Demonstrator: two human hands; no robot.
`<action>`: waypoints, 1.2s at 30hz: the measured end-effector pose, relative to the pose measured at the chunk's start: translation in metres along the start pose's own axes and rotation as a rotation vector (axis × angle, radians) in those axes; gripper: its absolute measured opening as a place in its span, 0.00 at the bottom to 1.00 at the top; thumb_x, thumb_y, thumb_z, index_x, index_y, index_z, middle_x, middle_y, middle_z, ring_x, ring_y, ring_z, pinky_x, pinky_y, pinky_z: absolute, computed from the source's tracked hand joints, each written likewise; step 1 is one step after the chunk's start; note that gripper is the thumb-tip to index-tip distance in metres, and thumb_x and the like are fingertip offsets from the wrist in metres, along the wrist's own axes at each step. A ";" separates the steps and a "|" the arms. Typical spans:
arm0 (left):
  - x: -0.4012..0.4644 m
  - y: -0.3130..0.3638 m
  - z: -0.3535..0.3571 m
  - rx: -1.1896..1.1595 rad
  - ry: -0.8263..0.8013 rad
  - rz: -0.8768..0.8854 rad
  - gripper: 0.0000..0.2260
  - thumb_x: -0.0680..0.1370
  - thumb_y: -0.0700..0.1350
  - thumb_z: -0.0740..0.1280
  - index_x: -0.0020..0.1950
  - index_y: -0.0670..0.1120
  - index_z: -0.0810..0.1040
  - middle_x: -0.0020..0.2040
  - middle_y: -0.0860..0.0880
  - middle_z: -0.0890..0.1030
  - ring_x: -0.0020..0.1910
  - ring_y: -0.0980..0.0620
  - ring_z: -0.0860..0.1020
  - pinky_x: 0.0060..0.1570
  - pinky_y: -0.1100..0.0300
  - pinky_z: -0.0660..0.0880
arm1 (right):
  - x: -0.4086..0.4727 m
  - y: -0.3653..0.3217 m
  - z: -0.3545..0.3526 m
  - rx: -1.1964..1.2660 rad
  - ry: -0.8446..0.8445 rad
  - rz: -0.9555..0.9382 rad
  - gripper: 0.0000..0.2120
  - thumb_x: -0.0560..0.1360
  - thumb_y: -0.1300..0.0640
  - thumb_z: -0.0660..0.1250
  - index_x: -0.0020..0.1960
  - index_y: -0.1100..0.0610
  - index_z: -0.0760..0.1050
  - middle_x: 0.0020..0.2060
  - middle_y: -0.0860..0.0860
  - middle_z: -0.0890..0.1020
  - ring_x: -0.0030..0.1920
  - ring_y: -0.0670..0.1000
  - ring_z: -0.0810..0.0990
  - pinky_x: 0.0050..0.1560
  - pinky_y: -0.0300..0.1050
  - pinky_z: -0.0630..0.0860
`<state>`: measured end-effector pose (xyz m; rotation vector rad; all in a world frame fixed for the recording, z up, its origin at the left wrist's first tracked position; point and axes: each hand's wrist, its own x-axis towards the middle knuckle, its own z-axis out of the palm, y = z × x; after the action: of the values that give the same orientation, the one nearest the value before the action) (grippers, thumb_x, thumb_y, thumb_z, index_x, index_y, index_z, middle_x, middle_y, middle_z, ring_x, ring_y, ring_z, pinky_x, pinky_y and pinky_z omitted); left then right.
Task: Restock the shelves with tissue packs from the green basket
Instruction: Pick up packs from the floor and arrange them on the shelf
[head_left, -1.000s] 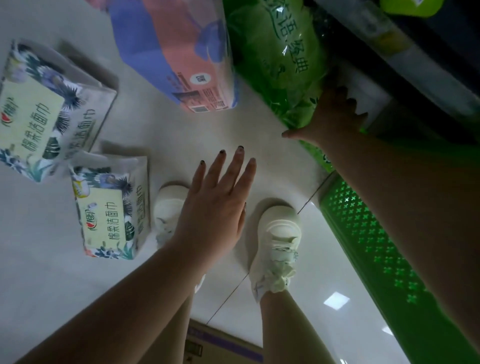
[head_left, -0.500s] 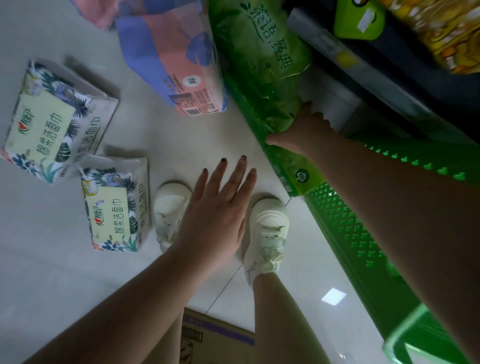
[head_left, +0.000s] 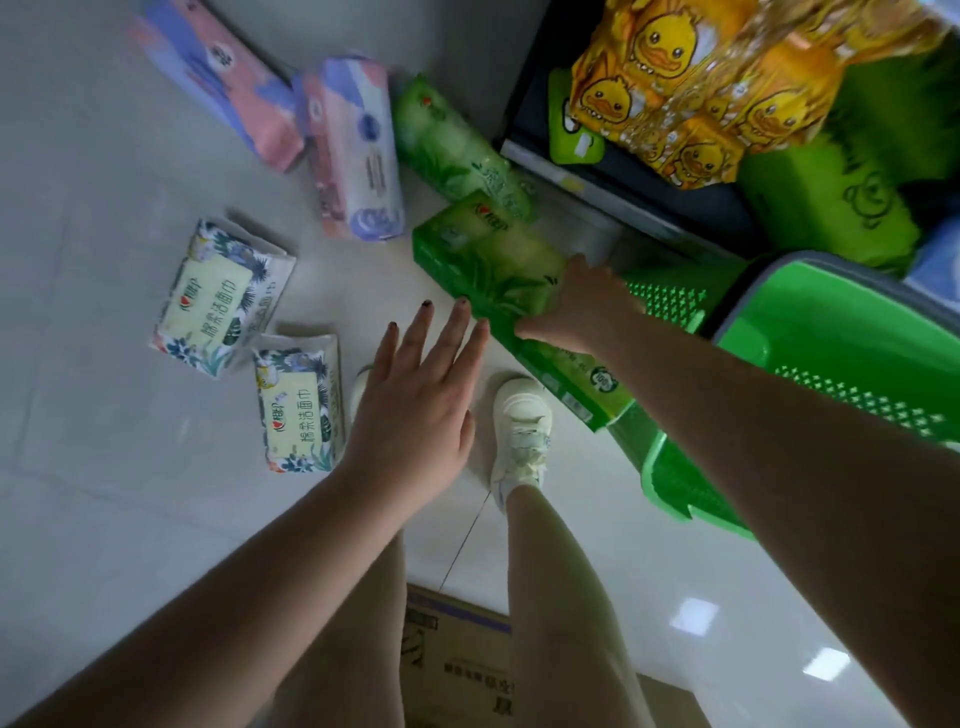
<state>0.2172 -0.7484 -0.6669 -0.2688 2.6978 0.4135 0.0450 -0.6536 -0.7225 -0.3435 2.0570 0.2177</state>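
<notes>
My right hand (head_left: 579, 306) grips a long green tissue pack (head_left: 498, 275), held up at the left end of the green basket (head_left: 852, 338). Its fingers curl over the pack's far side, the thumb on the near side. My left hand (head_left: 415, 410) hovers flat with straight fingers just left of the pack, its fingertips close to the pack's edge, holding nothing. The shelf (head_left: 597, 182) at the upper right carries yellow duck-print packs (head_left: 691, 88) and a green pack (head_left: 826, 202).
On the floor lie two leaf-print tissue packs (head_left: 223, 296) (head_left: 301, 405), two pink-purple packs (head_left: 358, 150) (head_left: 223, 78) and another green pack (head_left: 457, 150). My white shoes (head_left: 519, 431) stand below the hands. A cardboard box (head_left: 457, 670) sits behind my legs.
My right hand has lifted the green pack back and up, and my view has tilted up to show the shelf and basket. The left hand has stayed flat, nearing the pack.
</notes>
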 end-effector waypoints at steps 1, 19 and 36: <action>-0.006 0.001 -0.011 0.008 0.006 0.003 0.28 0.72 0.47 0.54 0.72 0.41 0.65 0.71 0.40 0.67 0.68 0.36 0.67 0.65 0.40 0.61 | -0.015 0.000 -0.008 0.010 0.014 -0.014 0.51 0.62 0.34 0.71 0.73 0.57 0.52 0.66 0.59 0.67 0.65 0.62 0.69 0.61 0.60 0.71; -0.083 0.042 -0.246 0.182 0.252 0.188 0.31 0.68 0.43 0.63 0.71 0.41 0.66 0.71 0.39 0.66 0.67 0.35 0.68 0.65 0.40 0.63 | -0.294 0.008 -0.167 0.039 0.415 -0.246 0.49 0.61 0.38 0.72 0.73 0.55 0.53 0.64 0.57 0.68 0.64 0.61 0.68 0.60 0.60 0.71; -0.114 0.117 -0.386 0.193 0.611 0.171 0.31 0.70 0.47 0.56 0.74 0.43 0.57 0.74 0.41 0.57 0.71 0.37 0.59 0.68 0.42 0.54 | -0.456 0.050 -0.304 -0.146 0.740 -0.388 0.51 0.61 0.38 0.72 0.74 0.55 0.51 0.64 0.58 0.68 0.65 0.60 0.67 0.61 0.57 0.67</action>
<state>0.1553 -0.7493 -0.2522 -0.1202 3.3475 0.1226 -0.0109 -0.6265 -0.1757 -1.0224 2.6361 -0.0073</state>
